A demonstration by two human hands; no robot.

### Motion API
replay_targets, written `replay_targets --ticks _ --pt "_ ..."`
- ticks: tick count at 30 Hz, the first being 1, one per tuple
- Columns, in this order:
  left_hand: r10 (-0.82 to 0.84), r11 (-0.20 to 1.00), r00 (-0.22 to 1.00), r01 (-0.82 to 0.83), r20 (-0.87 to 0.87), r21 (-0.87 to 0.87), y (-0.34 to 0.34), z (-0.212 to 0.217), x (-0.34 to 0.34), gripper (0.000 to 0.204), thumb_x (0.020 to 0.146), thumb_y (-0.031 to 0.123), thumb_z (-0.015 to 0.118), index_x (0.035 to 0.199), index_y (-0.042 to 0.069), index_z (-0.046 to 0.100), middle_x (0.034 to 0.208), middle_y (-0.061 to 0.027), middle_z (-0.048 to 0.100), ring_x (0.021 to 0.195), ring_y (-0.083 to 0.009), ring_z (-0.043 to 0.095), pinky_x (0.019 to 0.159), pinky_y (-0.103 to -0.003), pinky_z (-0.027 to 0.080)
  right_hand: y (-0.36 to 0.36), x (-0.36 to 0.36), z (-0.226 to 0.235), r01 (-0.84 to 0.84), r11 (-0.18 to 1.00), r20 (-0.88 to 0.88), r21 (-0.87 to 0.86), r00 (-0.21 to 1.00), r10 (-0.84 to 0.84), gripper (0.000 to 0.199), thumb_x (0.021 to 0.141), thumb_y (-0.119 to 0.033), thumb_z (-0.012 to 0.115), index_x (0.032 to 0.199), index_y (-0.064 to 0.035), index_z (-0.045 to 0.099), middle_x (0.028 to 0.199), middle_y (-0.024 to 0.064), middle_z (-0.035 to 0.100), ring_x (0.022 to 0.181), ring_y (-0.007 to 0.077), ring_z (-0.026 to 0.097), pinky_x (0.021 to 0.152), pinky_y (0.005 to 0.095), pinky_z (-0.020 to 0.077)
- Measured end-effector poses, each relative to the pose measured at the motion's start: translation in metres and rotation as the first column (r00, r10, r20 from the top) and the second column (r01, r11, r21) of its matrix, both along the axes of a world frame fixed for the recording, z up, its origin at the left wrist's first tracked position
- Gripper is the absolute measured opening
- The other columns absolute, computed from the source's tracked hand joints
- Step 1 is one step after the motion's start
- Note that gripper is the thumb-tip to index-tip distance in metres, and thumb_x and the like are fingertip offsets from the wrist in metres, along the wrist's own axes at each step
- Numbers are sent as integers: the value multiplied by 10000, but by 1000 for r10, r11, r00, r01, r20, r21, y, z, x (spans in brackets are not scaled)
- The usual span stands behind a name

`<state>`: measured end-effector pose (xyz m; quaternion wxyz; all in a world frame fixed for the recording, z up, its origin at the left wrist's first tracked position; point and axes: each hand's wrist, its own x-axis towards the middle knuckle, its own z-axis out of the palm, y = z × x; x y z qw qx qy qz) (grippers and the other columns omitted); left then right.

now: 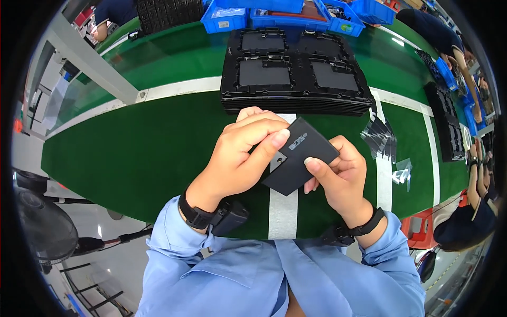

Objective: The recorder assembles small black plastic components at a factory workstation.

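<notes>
A flat black rectangular panel (310, 165) with small pale print is held tilted above the green work surface, in front of my body. My left hand (240, 153) pinches its upper left edge between thumb and fingers. Along the lower right side, my right hand (343, 177) grips it with the thumb on top and fingers beneath. A small grey patch shows on the panel beside my left thumb. Just beyond my hands stands a stack of black trays (303, 95), whose top tray holds several dark flat pieces (264, 73) in its pockets. The panel's underside is hidden.
Clear film strips (379, 138) and another film piece (402, 173) lie right of my hands. Blue bins (290, 20) line the far side. More black trays (446, 121) stand at the right, near other people. A grey metal post (92, 58) rises at the left.
</notes>
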<state>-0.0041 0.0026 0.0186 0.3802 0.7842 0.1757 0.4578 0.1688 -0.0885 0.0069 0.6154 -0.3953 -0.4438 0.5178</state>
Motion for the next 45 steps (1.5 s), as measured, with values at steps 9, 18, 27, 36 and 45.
replay_targets --ticks 9,18,27,36,45 --pt "-49 978 997 60 60 -198 1 -1 -5 223 939 167 536 842 25 678 800 -47 675 746 -145 590 797 -300 383 6 4 -1 -7 1000 -68 -15 998 6 173 873 -19 642 869 -4 469 774 155 655 579 160 653 500 229 528" --pt "-32 984 999 38 40 -172 2 -3 -7 168 804 141 707 929 37 661 899 -57 665 853 -169 603 849 -306 417 6 6 -4 -80 996 -87 -26 993 77 158 893 -69 626 943 17 503 788 144 658 551 138 636 489 214 515" --pt "-340 919 938 316 68 234 5 3 -8 727 608 158 865 1218 -59 537 853 -138 701 861 -257 683 774 -360 422 16 11 -2 -659 697 -466 -284 730 500 408 953 -272 543 1211 40 494 1013 117 660 680 107 634 540 209 495" --pt "21 996 968 0 251 -84 -7 6 -4 361 707 -8 774 1051 -12 665 851 -78 689 777 -151 633 723 -276 465 11 29 11 -221 946 413 236 904 108 174 910 -106 583 981 48 623 765 102 689 615 108 648 514 208 440" --pt "-180 864 962 253 204 -435 -2 7 -1 271 878 66 627 1140 -1 651 1123 -99 650 1021 -167 608 917 -307 478 9 17 1 -121 993 162 5 980 118 124 928 -66 568 978 48 571 754 113 676 643 151 679 522 212 517"
